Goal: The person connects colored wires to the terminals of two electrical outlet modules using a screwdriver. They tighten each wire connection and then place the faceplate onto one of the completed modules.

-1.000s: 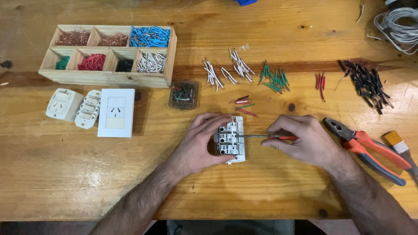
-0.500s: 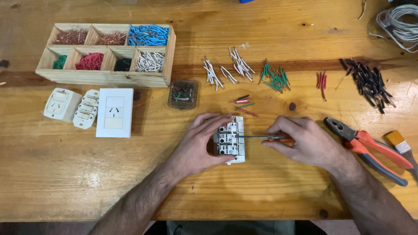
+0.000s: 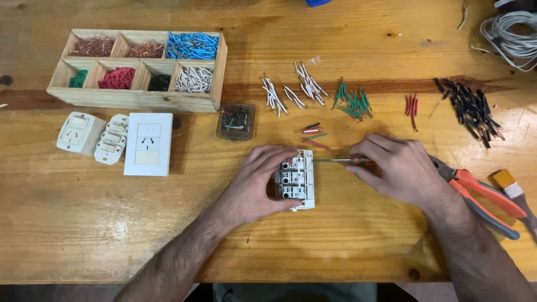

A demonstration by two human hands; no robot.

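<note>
White module [image 3: 296,180] lies back-up at the middle of the wooden table [image 3: 84,223], long axis running away from the person. Head view: left hand [image 3: 254,184] curls over its left edge, fingers closed on the housing, pinning it flat. Right hand [image 3: 400,168] sits just right of it, fingers pinched shut round a screwdriver [image 3: 342,160]. Shaft runs level, right to left, square to the module's long axis; tip meets the upper right edge at the terminals. Left hand nearer, touching; right reaches it only through the tool. Pliers [image 3: 481,196] lie by the right wrist.
</note>
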